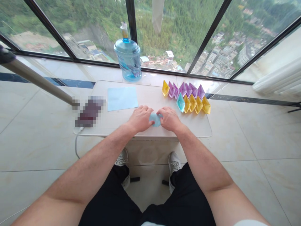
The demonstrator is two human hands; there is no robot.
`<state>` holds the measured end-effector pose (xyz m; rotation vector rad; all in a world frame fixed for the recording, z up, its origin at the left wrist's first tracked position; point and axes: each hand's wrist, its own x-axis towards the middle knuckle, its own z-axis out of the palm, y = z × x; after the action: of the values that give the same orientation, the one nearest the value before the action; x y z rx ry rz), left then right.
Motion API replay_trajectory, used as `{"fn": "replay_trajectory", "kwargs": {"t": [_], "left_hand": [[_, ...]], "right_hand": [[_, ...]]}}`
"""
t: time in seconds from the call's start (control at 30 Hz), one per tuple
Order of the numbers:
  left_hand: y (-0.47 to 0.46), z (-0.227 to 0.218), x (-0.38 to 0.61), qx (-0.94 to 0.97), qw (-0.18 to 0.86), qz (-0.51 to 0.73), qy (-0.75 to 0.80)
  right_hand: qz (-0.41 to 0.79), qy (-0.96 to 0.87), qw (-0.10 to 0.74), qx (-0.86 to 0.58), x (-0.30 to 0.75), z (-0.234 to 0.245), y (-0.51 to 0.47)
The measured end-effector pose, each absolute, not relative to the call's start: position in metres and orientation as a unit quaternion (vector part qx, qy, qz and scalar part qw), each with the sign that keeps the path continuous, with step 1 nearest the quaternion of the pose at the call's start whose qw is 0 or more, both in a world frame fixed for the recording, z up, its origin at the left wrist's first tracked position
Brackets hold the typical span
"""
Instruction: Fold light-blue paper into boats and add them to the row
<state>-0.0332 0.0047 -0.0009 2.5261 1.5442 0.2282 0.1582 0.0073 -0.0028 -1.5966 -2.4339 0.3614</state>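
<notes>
A small piece of folded light-blue paper (155,120) lies near the front edge of the low white table (113,124). My left hand (141,118) grips its left side, with the thumb on the lower edge. On the other side, the fingers of my right hand (169,119) are pinched on its upper right edge. Parts of the paper are hidden under the fingers. Beyond my left hand lies a flat light-blue sheet (122,99). Folded paper boats stand in two rows at the table's right: several purple boats (182,89), several yellow boats (193,102) and one turquoise boat (180,103).
A large blue water bottle (128,60) stands behind the table by the window. At the table's left lies a blurred-out dark object (90,111) with a white cable (76,142). A grey pole (39,77) slants in from the left. My shoes are below the front edge.
</notes>
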Motion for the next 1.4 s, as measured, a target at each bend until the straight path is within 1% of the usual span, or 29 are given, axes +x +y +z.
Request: {"fn": "replay_trajectory", "kwargs": {"t": [0.33, 0.6, 0.83, 1.03, 1.2, 1.4], "left_hand": [[0.002, 0.001, -0.030, 0.839, 0.110, 0.064, 0.529], [0.001, 0.000, -0.030, 0.839, 0.121, 0.070, 0.526], [0.004, -0.005, -0.033, 0.835, 0.121, 0.114, 0.524], [0.012, -0.007, -0.037, 0.829, 0.181, 0.144, 0.509], [0.015, -0.010, -0.037, 0.835, 0.193, 0.151, 0.493], [0.015, -0.007, -0.050, 0.835, 0.218, 0.145, 0.484]], "right_hand": [[0.128, -0.826, 0.093, -0.541, 0.153, 0.000, 0.007], [0.130, -0.826, 0.109, -0.538, 0.153, -0.004, 0.009], [0.138, -0.827, 0.124, -0.531, 0.158, -0.001, 0.010], [0.148, -0.832, 0.100, -0.525, 0.162, 0.001, 0.014], [0.151, -0.837, 0.084, -0.519, 0.159, 0.001, 0.013], [0.163, -0.846, 0.086, -0.500, 0.174, 0.003, 0.011]]}}
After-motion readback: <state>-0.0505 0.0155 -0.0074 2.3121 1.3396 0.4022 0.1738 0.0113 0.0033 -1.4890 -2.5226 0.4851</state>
